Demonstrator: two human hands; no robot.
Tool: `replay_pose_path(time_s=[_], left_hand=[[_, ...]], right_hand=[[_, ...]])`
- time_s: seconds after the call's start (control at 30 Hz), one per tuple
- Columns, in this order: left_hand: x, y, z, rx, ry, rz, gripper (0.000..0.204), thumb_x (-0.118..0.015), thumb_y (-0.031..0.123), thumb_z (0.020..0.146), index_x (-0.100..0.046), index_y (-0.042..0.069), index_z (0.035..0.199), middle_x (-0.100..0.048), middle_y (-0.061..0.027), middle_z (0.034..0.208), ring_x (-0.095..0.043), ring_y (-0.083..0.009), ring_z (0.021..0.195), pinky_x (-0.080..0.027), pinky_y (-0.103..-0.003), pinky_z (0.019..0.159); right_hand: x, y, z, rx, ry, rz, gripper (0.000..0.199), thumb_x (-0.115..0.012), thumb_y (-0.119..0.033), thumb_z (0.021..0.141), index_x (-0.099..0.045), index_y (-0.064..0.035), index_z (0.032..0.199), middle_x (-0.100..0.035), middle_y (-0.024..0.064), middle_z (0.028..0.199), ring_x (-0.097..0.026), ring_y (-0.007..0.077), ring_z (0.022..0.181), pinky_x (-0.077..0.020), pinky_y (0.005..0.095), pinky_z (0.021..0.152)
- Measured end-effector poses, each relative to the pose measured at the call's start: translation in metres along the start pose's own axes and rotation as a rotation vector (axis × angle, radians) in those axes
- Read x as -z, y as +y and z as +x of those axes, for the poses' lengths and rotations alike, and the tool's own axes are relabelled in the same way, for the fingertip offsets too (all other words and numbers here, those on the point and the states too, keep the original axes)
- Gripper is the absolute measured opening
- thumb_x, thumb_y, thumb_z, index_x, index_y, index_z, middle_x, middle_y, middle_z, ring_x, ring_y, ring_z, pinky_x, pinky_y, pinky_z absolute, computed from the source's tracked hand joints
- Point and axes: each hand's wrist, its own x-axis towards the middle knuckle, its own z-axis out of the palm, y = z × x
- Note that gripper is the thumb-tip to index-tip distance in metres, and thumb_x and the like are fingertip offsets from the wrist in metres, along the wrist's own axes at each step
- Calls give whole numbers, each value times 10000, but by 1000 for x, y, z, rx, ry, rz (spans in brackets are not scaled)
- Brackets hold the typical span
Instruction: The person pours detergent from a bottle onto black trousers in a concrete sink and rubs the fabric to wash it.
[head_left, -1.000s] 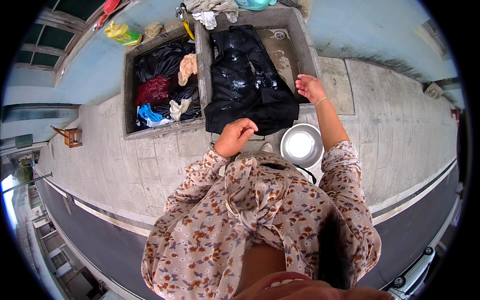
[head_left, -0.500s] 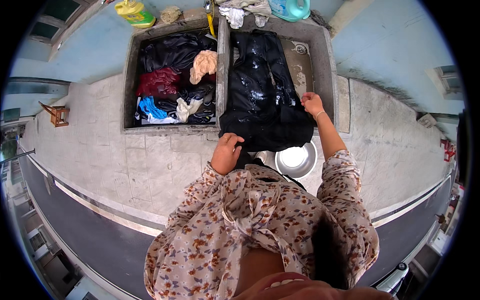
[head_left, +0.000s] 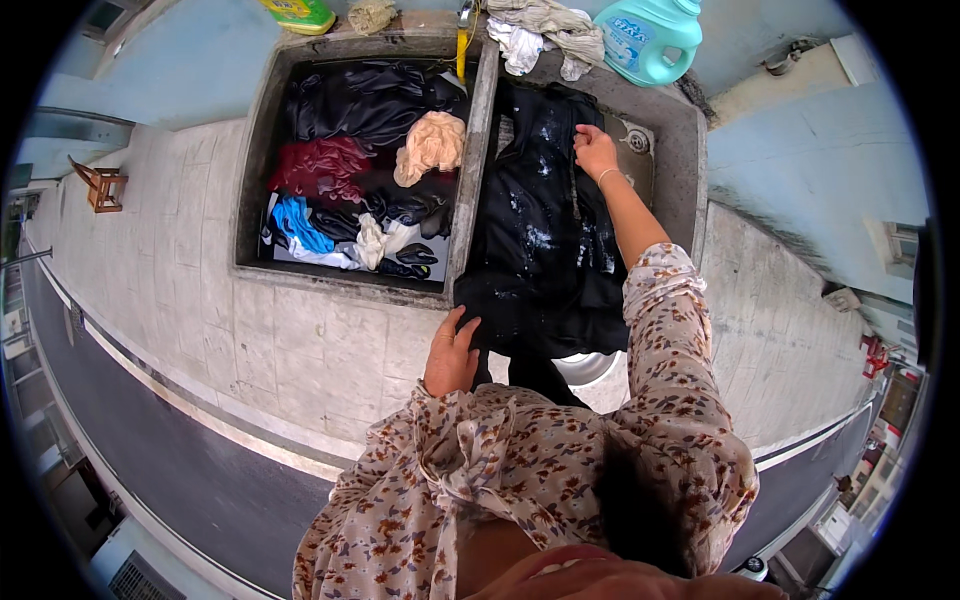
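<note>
A wet black garment (head_left: 540,240), streaked with white suds or powder, lies spread in the right basin of a concrete sink (head_left: 690,170). Its near end hangs over the front rim. My right hand (head_left: 596,152) reaches to the garment's far right part, fingers pinched together on the cloth. My left hand (head_left: 452,350) is at the near left corner, fingertips apart and touching the edge of the cloth or just beside it.
In the left basin lie a maroon garment (head_left: 318,168), a peach cloth (head_left: 432,146), a blue cloth (head_left: 300,224) and dark clothes. A yellow tap (head_left: 462,52), greyish cloths (head_left: 548,32) and a turquoise detergent bottle (head_left: 650,40) line the back. Below the garment stands a metal bowl (head_left: 588,370).
My right hand has moved from the garment's near right edge to its far part. The garment's near end hangs lower, covering more of the bowl. My left hand stays near the front corner.
</note>
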Motion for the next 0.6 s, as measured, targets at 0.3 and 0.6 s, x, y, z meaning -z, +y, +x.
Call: replay_pose_path(time_s=[0.3, 0.6], left_hand=[[-2, 24, -1, 193, 152, 28, 485, -602, -42, 682, -547, 85, 1147, -466, -106, 1244, -457, -313, 1141, -424, -361, 919], [3, 44, -6, 245, 163, 124, 458, -622, -47, 645, -568, 98, 1076, -486, -103, 1148, -482, -314, 1053, -443, -364, 860]], right_hand=[[-19, -48, 37, 365, -258, -559, 414, -593, -205, 809, -529, -144, 1213, -566, 135, 1165, -489, 347, 1085, -418, 370, 916], [2, -27, -70, 652, -599, -437, 263, -580, -185, 810, -623, -53, 1033, -654, 147, 844, -637, 283, 765, -512, 386, 695]])
